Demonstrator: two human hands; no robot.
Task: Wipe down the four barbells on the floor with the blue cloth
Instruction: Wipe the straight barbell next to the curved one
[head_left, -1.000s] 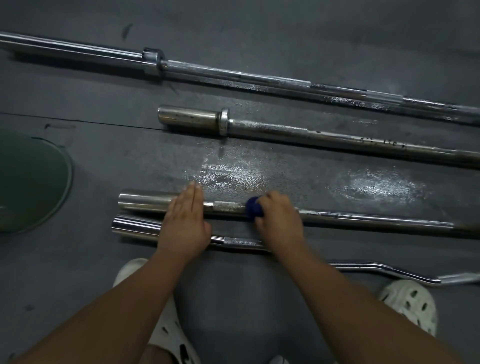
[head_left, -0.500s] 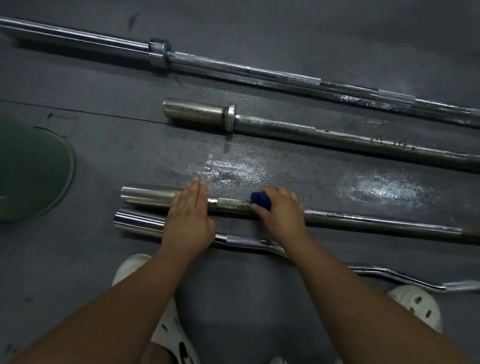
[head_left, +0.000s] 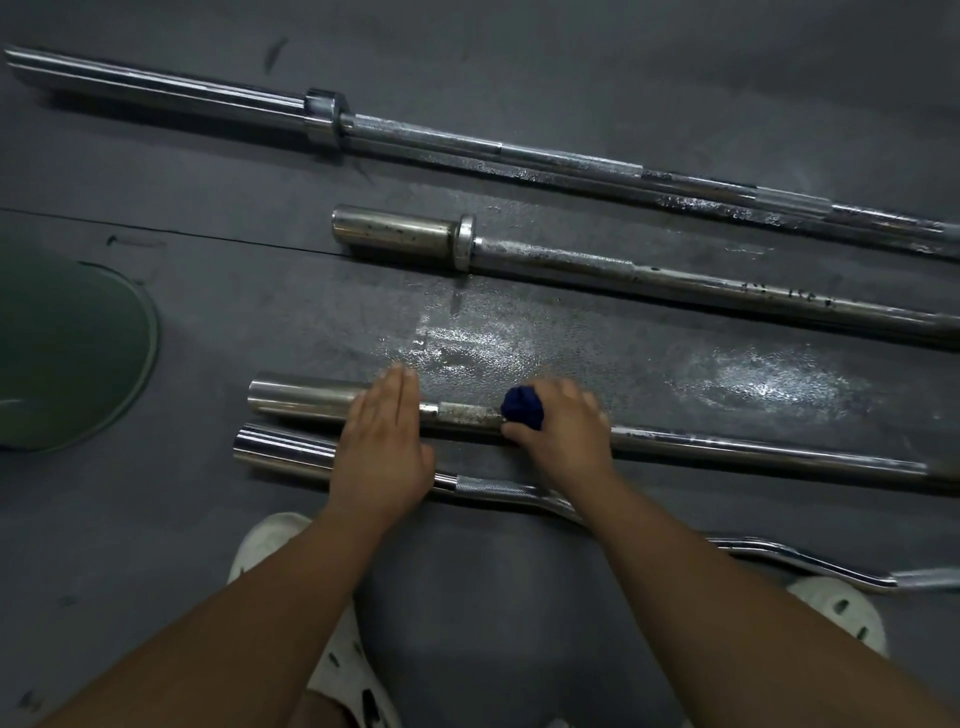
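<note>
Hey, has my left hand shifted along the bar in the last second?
No. The left hand lies flat at the same spot on the barbell under the blue cloth, equally far from its sleeve end.

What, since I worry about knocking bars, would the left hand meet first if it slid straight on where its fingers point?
The left hand would cross only the wet floor first, then probably hit the thick end of the next barbell, near its collar; one view leaves the line unsure.

Your blue cloth (head_left: 522, 409) is soft, matt fabric. The straight bar (head_left: 306, 397) under it is metal: glossy sleeve, dull speckled shaft. The curl bar (head_left: 488, 488) shows rough knurling. The floor (head_left: 571, 358) is matt and pebbled, with shiny patches.
</note>
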